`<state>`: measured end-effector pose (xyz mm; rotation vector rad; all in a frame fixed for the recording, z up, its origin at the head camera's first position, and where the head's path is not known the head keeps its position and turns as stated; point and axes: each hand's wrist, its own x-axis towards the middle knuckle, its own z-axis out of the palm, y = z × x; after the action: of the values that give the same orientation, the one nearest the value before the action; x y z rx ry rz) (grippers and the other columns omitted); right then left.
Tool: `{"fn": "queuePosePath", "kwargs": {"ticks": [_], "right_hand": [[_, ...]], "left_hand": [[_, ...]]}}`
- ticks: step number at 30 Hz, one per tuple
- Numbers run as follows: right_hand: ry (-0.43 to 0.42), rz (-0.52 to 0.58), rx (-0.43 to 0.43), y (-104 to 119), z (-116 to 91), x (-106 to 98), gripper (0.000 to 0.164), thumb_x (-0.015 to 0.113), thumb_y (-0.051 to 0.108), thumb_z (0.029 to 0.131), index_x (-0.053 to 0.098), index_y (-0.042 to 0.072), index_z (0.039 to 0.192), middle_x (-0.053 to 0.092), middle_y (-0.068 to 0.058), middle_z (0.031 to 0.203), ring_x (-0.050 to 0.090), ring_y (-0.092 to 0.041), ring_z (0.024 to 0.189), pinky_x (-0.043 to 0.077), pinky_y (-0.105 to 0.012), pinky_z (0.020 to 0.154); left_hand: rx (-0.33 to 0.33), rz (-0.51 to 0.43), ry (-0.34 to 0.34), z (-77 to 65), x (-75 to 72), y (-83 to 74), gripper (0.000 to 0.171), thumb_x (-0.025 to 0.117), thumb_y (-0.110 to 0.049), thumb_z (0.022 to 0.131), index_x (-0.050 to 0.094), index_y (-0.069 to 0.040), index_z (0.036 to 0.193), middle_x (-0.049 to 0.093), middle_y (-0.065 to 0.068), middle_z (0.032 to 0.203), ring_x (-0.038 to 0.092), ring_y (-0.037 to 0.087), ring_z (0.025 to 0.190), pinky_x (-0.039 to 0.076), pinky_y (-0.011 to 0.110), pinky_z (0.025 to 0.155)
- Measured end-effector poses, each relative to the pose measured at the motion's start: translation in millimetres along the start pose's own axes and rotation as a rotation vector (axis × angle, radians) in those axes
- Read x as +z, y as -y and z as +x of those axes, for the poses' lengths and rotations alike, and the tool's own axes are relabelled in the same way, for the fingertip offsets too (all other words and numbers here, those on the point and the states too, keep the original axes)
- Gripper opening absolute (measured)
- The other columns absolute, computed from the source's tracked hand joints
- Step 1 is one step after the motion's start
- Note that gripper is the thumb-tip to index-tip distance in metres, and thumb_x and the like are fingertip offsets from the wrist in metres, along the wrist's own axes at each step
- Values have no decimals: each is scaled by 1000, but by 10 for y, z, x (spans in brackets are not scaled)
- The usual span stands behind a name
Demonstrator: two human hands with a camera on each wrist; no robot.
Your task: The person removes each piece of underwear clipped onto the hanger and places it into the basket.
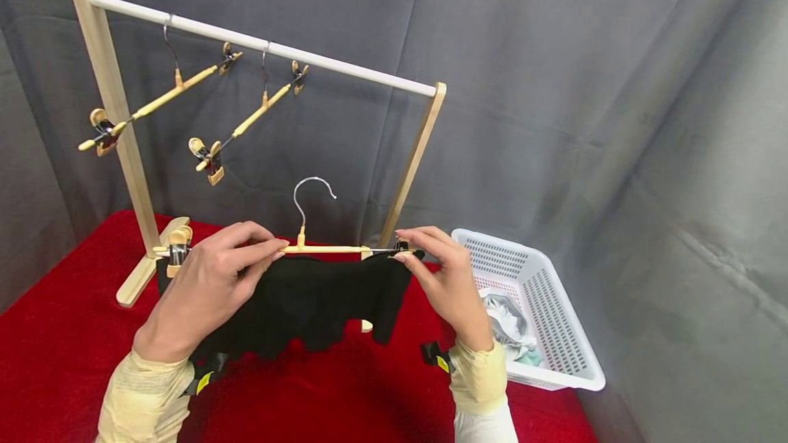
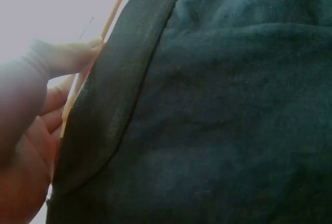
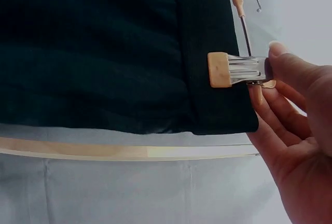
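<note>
A clip hanger (image 1: 335,249) with a metal hook is held level in front of the rack. From it hangs a dark garment (image 1: 314,299), black in the head view, its band along the bar. My left hand (image 1: 212,286) pinches the bar left of the hook, thumb and fingers at the garment's top edge. With thumb and fingers, my right hand (image 1: 448,279) grips the right clip (image 3: 220,70), whose wooden pad lies on the garment's band near its corner. The left clip (image 1: 178,250) sits at the bar's far left end, beyond the left hand.
A wooden rack with a white rail (image 1: 265,43) stands behind, carrying two clip hangers (image 1: 163,98) without garments. At right is a white plastic basket (image 1: 566,306) holding crumpled light fabric (image 1: 507,320). Red cloth (image 1: 320,402) covers the table; a grey curtain (image 1: 523,87) hangs behind.
</note>
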<state>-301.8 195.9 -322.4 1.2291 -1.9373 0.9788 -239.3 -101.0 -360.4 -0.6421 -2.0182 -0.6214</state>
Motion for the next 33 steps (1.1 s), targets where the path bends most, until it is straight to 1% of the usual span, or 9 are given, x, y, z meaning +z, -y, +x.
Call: {"fn": "queuePosePath", "kwargs": {"ticks": [3, 9, 12, 17, 20, 27, 33], "right_hand": [[11, -19, -14, -20, 9, -9, 34, 71, 1, 72, 66, 4, 106, 64, -11, 97, 58, -20, 85, 51, -39, 73], [44, -14, -26, -56, 24, -2, 31, 70, 2, 73, 65, 4, 104, 64, -12, 96, 60, -24, 86, 50, -34, 81], [52, -9, -27, -64, 27, 1, 32, 70, 1, 73, 65, 4, 104, 64, -12, 96, 60, -24, 85, 50, -34, 80], [58, -20, -22, -74, 34, 10, 31, 70, 0, 73, 66, 5, 103, 64, -11, 95, 59, -20, 85, 50, -34, 78], [60, -27, -18, -131, 11, 23, 29, 70, 0, 73, 66, 6, 102, 65, -10, 94, 59, -18, 85, 50, -33, 78], [65, -24, -11, -352, -83, 55, 26, 69, 11, 77, 67, 12, 103, 65, -2, 97, 59, -12, 90, 50, -30, 82], [69, -9, -22, -385, -100, 52, 27, 67, 17, 80, 66, 15, 106, 64, 1, 100, 59, -12, 92, 49, -31, 84]], "left_hand": [[6, 7, 0, 0, 5, -6, 24, 74, -12, 73, 70, -17, 96, 58, -10, 89, 47, 0, 75, 43, 16, 63], [21, 22, 2, -6, 1, 14, 26, 74, -11, 72, 71, -17, 97, 58, -9, 89, 47, 0, 75, 45, 19, 63], [22, 23, 8, -10, 0, 19, 26, 74, -12, 72, 71, -17, 98, 57, -9, 89, 46, 1, 75, 45, 19, 63], [14, 19, 28, -12, -4, 22, 26, 74, -12, 73, 71, -17, 99, 57, -8, 89, 47, 1, 76, 48, 22, 63], [11, 17, 40, -13, -2, 21, 26, 74, -13, 73, 71, -17, 99, 57, -8, 89, 47, 2, 75, 49, 24, 62], [11, 18, 46, -19, 8, 16, 28, 75, -12, 72, 71, -17, 99, 57, -7, 89, 46, 3, 74, 49, 25, 61], [8, 20, 54, -16, 4, 10, 26, 74, -12, 73, 71, -17, 98, 57, -8, 89, 46, 3, 75, 49, 24, 62]]}}
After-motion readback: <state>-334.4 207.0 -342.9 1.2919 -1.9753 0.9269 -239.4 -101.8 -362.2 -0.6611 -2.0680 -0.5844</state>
